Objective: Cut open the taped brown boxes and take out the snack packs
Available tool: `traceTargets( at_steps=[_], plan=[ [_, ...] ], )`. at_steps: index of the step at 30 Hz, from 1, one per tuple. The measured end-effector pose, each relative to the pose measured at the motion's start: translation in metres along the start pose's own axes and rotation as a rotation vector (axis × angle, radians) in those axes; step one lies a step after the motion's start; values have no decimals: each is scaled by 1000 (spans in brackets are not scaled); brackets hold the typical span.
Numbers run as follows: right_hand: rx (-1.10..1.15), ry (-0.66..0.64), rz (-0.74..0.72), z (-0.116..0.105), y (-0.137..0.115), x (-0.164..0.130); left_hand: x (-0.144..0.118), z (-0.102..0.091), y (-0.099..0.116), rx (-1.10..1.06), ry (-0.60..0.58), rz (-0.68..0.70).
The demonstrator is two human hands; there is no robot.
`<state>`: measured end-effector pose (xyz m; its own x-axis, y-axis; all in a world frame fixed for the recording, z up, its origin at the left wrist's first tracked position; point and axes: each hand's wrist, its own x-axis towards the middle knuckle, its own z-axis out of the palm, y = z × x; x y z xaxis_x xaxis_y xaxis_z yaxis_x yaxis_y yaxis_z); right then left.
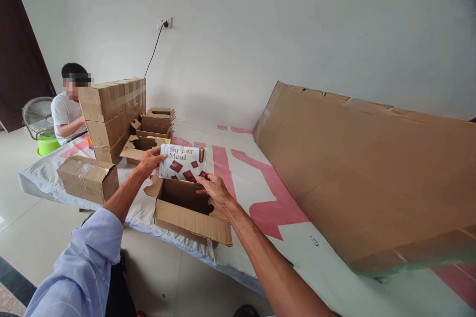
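Observation:
I hold a white pouch (pixel 182 162) printed "Super Meal" with dark red squares, flat above an open cardboard box (pixel 193 218). My left hand (pixel 148 161) grips the pouch's left edge. My right hand (pixel 213 189) holds its lower right corner, fingers over the box's opening. The box sits on a white and pink sheet (pixel 260 193) near its front edge, flaps spread outward; I cannot see anything inside it.
A sealed box (pixel 88 177) lies to the left. Behind it rise stacked taped boxes (pixel 111 114) and open empty boxes (pixel 154 124). A person (pixel 67 109) sits at far left by a fan (pixel 37 116). A large flattened cardboard sheet (pixel 372 168) leans at right.

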<state>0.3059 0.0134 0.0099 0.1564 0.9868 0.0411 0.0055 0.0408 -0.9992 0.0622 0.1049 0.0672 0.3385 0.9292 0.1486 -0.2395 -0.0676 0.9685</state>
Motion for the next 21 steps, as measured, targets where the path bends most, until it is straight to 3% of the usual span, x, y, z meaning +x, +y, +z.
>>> traceTargets(
  at_steps=[21],
  plan=[
    [66,63,-23,4,6,-1,-6,1,4,5,13,-6]
  ],
)
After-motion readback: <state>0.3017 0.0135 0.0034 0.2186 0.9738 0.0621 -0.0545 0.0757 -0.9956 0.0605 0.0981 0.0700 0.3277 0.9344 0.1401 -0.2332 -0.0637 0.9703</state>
